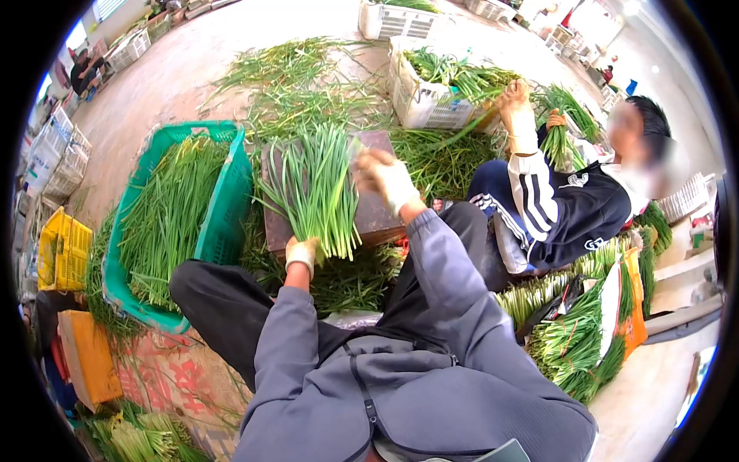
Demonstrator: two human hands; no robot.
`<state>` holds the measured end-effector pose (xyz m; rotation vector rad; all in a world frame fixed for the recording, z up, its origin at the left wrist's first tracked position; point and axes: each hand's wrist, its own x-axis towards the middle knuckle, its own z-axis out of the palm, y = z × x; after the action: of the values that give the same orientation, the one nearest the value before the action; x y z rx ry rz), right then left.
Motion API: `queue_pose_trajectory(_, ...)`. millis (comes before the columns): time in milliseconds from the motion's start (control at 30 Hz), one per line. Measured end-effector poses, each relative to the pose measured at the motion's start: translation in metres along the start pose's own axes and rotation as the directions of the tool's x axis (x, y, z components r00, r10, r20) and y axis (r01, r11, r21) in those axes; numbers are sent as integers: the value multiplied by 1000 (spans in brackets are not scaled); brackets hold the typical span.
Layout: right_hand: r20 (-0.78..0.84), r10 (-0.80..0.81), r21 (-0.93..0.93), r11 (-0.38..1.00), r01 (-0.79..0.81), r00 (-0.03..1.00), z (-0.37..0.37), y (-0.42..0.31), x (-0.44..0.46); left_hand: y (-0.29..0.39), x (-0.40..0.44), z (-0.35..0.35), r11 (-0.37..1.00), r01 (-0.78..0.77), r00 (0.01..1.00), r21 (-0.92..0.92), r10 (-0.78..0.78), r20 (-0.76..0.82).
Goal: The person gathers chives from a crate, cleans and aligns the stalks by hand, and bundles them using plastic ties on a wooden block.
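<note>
A fanned bunch of long green chives lies over a dark brown block-like stand between my knees, its pale cut ends toward me. My left hand, in a light glove, is closed around the bunch near those ends. To the right of the leaves is my right hand, gloved too and raised above the stand. Motion smears its fingers, so whether they hold anything is unclear. A pale blur shows at their tips.
Left of my knee stands a green crate full of chives. A co-worker sits close on my right, handling chives beside a white crate. Tied bundles lie at lower right. Loose leaves cover the floor ahead.
</note>
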<state>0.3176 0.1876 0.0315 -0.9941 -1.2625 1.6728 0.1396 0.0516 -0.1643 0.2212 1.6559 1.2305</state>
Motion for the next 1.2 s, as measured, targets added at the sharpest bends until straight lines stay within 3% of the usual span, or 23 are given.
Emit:
queue_pose_trajectory(33, -237, -36, -270, 962, -30, 971, -25, 34, 40, 4, -9, 2, 1000, -9, 1000, -26, 10, 15)
queue_pose_trajectory(67, -226, -87, -655, 751, -86, 970, -46, 62, 61, -1, -9, 9, 993, -118, 991, -13, 117, -65)
queue_pose_trajectory(100, -181, 72, -612, 773, -170, 981, -46, 84, 60, 5, -17, 11, 995, -100, 993, 6, 100, -64)
queue_pose_trajectory(133, -125, 310, -630, 709, -317, 942, -31, 69, 36, 11, -26, 12, 997, -79, 995, 17, 80, -61)
queue_pose_trajectory(167, -99, 191, -804, 563, -191, 977, -39, 110, 43, 17, -29, 13, 996, -56, 998, 65, 57, -14)
queue_pose_trajectory(267, -210, 379, -672, 613, -415, 901, -16, 128, 28, -5, -7, 17, 966, -148, 976, 212, 177, -126)
queue_pose_trajectory(300, -205, 388, -666, 617, -419, 898, -15, 141, 26, -7, -11, 20, 942, -217, 956, 256, 258, -138)
queue_pose_trajectory(367, -247, 241, -431, 840, -329, 939, -15, 170, 27, -4, -17, 18, 873, -184, 952, 452, 273, -139)
queue_pose_trajectory(400, -266, 278, -346, 866, -361, 923, -12, 161, 23, -2, -18, 21, 795, -157, 937, 587, 308, -167)
queue_pose_trajectory(467, -248, 389, -164, 886, -435, 887, -14, 144, 11, 35, -55, 32, 759, -91, 955, 645, 249, -158)
queue_pose_trajectory(500, -248, 394, -168, 882, -440, 885, -17, 144, 8, 38, -57, 36, 644, -104, 917, 758, 357, -177)
queue_pose_trajectory(533, -226, 377, -135, 901, -412, 898, -19, 143, 7, 43, -57, 41, 511, -101, 868, 853, 465, -176)
queue_pose_trajectory(600, -205, 365, -98, 915, -390, 908, -20, 146, 4, 50, -53, 53, 476, -76, 872, 876, 458, -173)
queue_pose_trajectory(667, -130, 197, -19, 979, -201, 972, -19, 154, 2, 54, -43, 64, 404, -98, 811, 909, 562, -163)
queue_pose_trajectory(767, -108, 233, -20, 971, -236, 966, -14, 133, -16, 64, -31, 84, 427, 12, 896, 904, 396, -199)
queue_pose_trajectory(867, -75, 287, -16, 957, -289, 955, -30, 142, -31, 63, -33, 89, 277, 48, 914, 960, 375, -154)
queue_pose_trajectory(933, -8, 178, 141, 974, -175, 984, -29, 131, -53, 61, -31, 89, 282, 64, 921, 957, 353, -166)
queue_pose_trajectory(1000, 59, 35, 22, 999, -37, 998, -27, 94, -75, 58, -27, 87, 278, 73, 920, 958, 352, -172)
queue_pose_trajectory(1067, 278, 124, -50, 992, -114, 953, -33, 64, -94, 54, -23, 85, 293, 35, 911, 955, 383, -151)
queue_pose_trajectory(1133, 464, 358, -338, 917, -212, 810, -33, 41, -108, 57, -24, 85, 281, 35, 914, 959, 379, -144)
queue_pose_trajectory(1200, 633, 457, -578, 816, -11, 624, -30, 36, -115, 60, -27, 85, 264, 43, 919, 964, 367, -141)
